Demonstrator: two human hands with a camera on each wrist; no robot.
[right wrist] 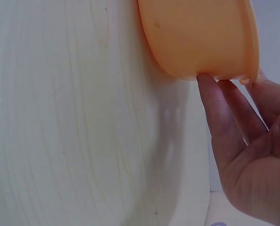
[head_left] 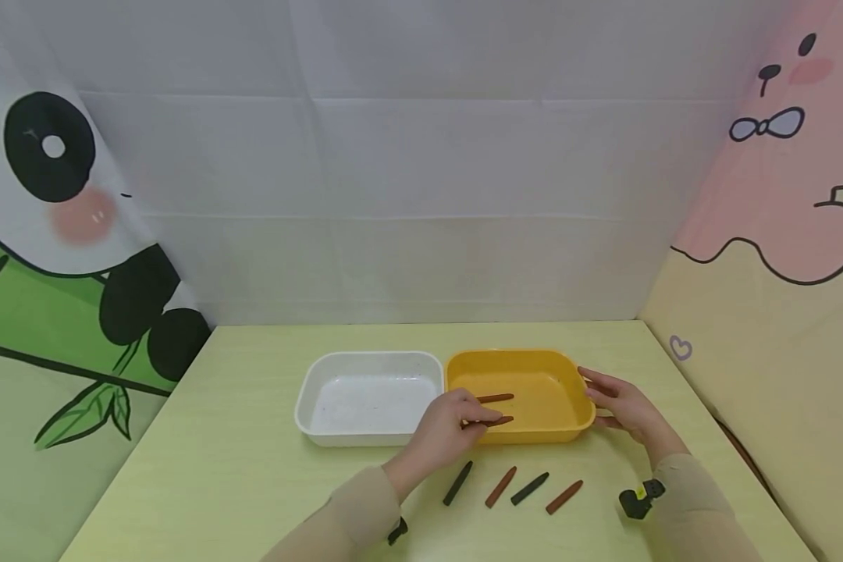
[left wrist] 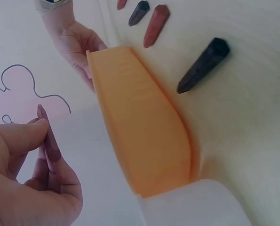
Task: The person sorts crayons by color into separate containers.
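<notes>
My left hand (head_left: 442, 425) is over the left part of the yellow tray (head_left: 579, 431), pinching a slim reddish-brown tapered stick (left wrist: 49, 136) between thumb and fingers. A second reddish-brown stick (head_left: 497, 397) shows in the tray just beyond that hand. At the tray's right end is my right hand (head_left: 621, 402). Its extended fingers (right wrist: 215, 110) touch the outer wall and rim. In front of the tray lie two dark sticks (head_left: 458, 484) and two reddish-brown sticks (head_left: 501, 487), faceted and tapering in the left wrist view.
Directly left of the yellow tray stands a white tray (head_left: 316, 428), their ends side by side. Both rest on the pale yellow table (head_left: 204, 468). A pale cloth wall (head_left: 421, 257) rises behind, with cartoon-printed panels (head_left: 766, 312) at the sides.
</notes>
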